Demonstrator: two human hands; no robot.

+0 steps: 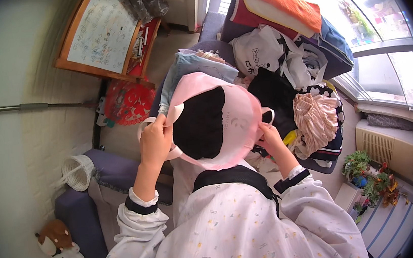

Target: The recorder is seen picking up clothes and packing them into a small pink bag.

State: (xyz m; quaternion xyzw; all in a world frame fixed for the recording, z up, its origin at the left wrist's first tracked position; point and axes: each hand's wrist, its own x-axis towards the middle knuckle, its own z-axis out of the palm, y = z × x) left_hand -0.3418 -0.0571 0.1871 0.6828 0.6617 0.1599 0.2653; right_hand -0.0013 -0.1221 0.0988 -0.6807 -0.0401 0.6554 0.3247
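A soft pink bag point(242, 120) with light strap handles hangs in front of my body, its mouth tilted toward me. Inside it lies black cloth point(198, 122), filling much of the opening. My left hand point(156, 141) is closed on the bag's left side by a strap. On the opposite side, my right hand point(272, 142) pinches the bag's edge just below the other strap. Beyond the bag, folded light-blue jeans point(193, 70) rest on the sofa. A black garment point(273, 93) and a crumpled beige garment point(315, 119) lie to the right.
An orange towel point(284, 5) tops a stack by the window, beside a white printed bag point(258, 49). A whiteboard point(101, 31) stands far left. Nearer are a white woven basket point(78, 173) and plush toys point(60, 242). Potted plants point(357, 165) stand at the right.
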